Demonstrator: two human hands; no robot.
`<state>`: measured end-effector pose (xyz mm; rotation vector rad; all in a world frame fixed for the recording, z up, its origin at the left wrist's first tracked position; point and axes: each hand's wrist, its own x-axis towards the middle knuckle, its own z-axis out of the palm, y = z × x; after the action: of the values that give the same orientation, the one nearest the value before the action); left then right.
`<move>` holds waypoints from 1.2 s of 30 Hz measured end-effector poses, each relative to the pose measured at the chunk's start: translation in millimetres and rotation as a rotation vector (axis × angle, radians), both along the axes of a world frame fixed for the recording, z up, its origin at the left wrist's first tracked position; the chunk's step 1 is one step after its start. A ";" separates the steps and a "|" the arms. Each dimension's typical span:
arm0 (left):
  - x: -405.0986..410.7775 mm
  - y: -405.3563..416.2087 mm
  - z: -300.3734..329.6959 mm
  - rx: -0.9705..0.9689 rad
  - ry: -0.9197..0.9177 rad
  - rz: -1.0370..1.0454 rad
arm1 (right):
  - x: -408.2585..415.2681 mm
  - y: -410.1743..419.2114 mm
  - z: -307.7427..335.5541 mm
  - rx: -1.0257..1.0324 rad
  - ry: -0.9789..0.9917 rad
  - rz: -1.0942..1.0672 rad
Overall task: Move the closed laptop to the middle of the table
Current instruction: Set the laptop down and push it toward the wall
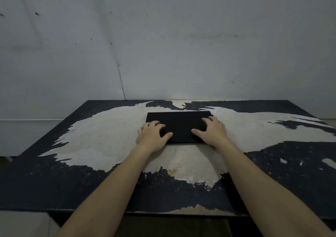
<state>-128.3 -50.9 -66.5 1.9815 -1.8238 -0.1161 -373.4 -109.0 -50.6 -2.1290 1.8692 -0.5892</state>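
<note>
A closed black laptop point(180, 124) lies flat on the worn table point(94, 142), a little beyond the table's middle and toward the back wall. My left hand point(153, 136) rests on the laptop's near left corner, fingers spread over the lid and thumb on top. My right hand point(211, 130) lies on the near right corner in the same way. Both hands press on the lid at its edges; whether the fingers curl under the sides is hidden.
The table top is dark with large pale patches where the coating has peeled. A grey wall point(181, 45) stands directly behind the table's far edge. The near table edge point(163, 213) runs below my forearms.
</note>
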 end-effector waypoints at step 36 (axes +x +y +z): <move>-17.5 -48.9 6.1 0.113 -0.069 -0.167 | 4.9 -40.7 -11.5 0.158 0.255 0.202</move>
<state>-145.8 -99.7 -60.4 1.9268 -2.0682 -0.2085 -368.5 -149.7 -62.1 -2.3358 1.7228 -0.1272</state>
